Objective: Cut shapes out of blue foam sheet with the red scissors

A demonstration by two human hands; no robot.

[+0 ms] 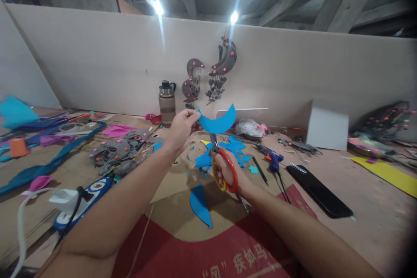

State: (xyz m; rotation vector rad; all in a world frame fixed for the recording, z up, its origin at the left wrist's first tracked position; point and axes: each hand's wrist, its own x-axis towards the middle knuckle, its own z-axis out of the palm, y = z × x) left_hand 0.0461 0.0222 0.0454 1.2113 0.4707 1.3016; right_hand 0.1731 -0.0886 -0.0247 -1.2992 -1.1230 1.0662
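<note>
While my left hand pinches the blue crescent cutout by its left tip, thumb and fingers closed on the foam, I hold the piece raised in the air, its horns pointing up. Just below it, my right hand is wrapped through the red and yellow loops of the scissors, fingers clenched on the handles, and the blades rise from that hand to meet the crescent's lower edge; I cannot tell how far apart the blades stand. Beneath and just beyond my right hand, blue scraps lie scattered on the cardboard sheet, and nearer to me than that hand a blue half-moon offcut lies flat on the same sheet. To the right of my right hand I see a blue glue gun, and farther right a black phone lying face up. Beyond my left hand a water bottle stands upright against the wall, with two grey crescent mobiles hanging beside it. Left of my left forearm sits a heap of grey felt shapes with pink dots, and farther left, long blue strips trail across the surface.
</note>
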